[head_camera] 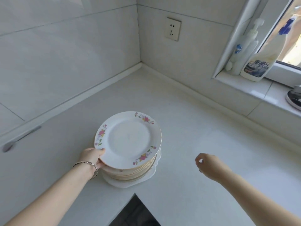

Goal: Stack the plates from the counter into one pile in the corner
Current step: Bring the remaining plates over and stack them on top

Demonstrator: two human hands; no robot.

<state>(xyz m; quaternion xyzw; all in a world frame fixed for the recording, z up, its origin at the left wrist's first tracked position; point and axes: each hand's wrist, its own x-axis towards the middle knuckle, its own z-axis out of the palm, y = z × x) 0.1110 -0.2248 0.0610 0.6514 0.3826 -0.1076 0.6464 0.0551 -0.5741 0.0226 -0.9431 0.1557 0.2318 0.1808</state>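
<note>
Head cam view: the left hand (pixel 92 158) grips the top plate (pixel 128 141) by its near-left rim, thumb on top and fingers curled underneath. It's white with pink flower sprays around the edge. The top plate sits on the pile of plates (pixel 130 174), which rests on a white scalloped plate (pixel 127 183) on the counter (pixel 195 128), close to the front edge and well away from the wall corner. The right hand (pixel 206 163) hovers over the counter to the right, fingers loosely curled, holding nothing. On the window sill (pixel 244 86) there's a cleaner bottle (pixel 255 66) whose label reads "重油污". The pump bottle (pixel 244 46) beside it has a blue logo too blurry to read. There's a wall socket (pixel 173 29) near the corner.
</note>
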